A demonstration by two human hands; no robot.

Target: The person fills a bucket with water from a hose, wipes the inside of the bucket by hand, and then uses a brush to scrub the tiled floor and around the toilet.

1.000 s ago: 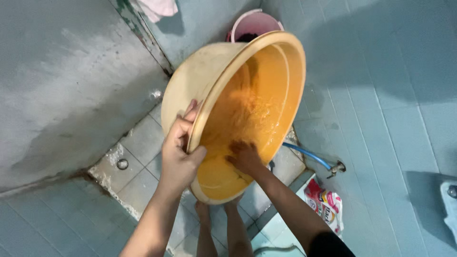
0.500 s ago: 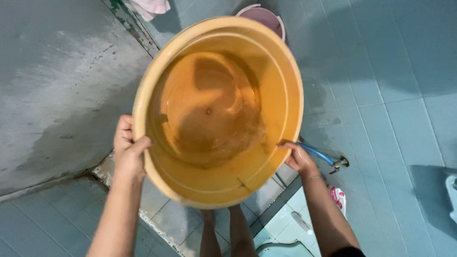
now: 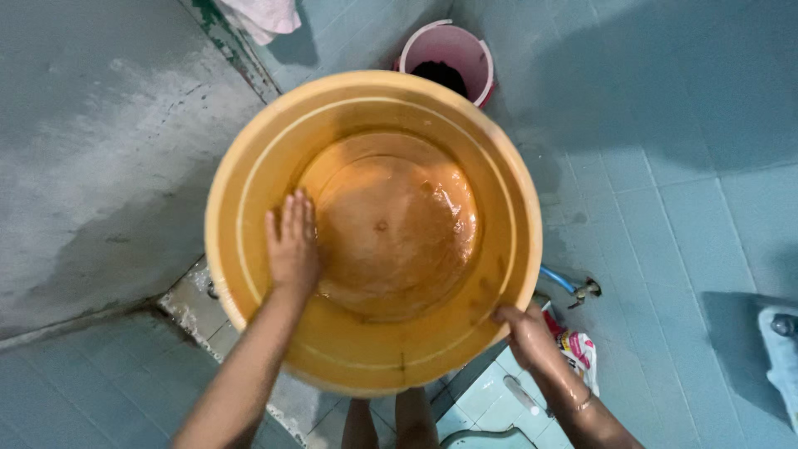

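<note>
Since half a second ago left hand (image 3: 293,241) moved off rim, now flat open on inner wall of basin (image 3: 432,349) | right hand (image 3: 525,333) clamps near-right rim to steady it | basin centre, level, keeping shallow water (image 3: 391,224) in | pink bucket (image 3: 449,54) beyond

Bare arms, bare hands, bare legs

No sleeves cover either forearm; the left hand (image 3: 293,243) and right hand (image 3: 525,333) wear no gloves or rings, and a thin bracelet (image 3: 582,402) circles the wrist behind the right fingers.

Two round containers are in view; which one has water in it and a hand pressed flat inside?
The big orange basin: shallow water covers its bottom, and the left hand lies flat on its inner wall. The small pink bucket behind stands untouched.
</note>
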